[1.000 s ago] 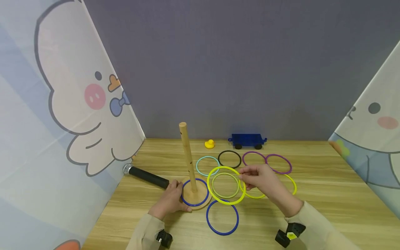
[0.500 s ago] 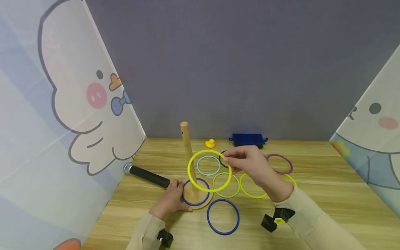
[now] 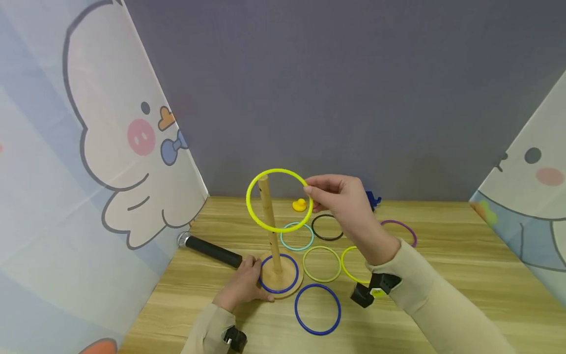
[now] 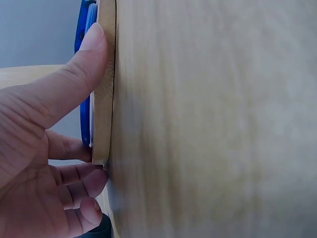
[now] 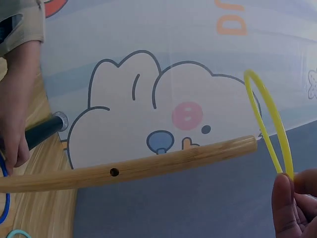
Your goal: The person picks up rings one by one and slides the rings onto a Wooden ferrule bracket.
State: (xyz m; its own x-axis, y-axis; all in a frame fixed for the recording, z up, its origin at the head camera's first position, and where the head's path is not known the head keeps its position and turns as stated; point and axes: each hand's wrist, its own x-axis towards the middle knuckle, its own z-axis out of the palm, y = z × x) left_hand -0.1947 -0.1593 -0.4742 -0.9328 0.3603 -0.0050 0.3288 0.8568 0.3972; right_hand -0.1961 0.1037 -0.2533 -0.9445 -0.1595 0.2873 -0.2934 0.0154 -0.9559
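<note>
A wooden ring-toss stand (image 3: 271, 226) with an upright post and round base stands on the table. My left hand (image 3: 244, 284) grips the base's left edge; in the left wrist view its thumb (image 4: 79, 74) lies along the rim and the fingers bend at the edge. A blue ring (image 3: 297, 272) lies on the base around the post. Between thumb and fingers, my right hand (image 3: 347, 206) pinches a bright yellow ring (image 3: 280, 230). In the right wrist view that ring (image 5: 272, 114) is tilted, just off the post's top end (image 5: 247, 145).
Several loose rings lie right of the stand: light green (image 3: 322, 281), turquoise (image 3: 283, 242), black (image 3: 328, 239), yellow (image 3: 343, 263), purple (image 3: 414, 238) and blue (image 3: 318, 334). A microphone (image 3: 214, 251) lies left. Behind are a yellow duck (image 3: 299, 205) and a partly hidden blue toy wagon (image 3: 373, 198).
My right hand has lifted the yellow ring up and to the left, from above the loose rings to the top of the post. My left hand has stayed at the base.
</note>
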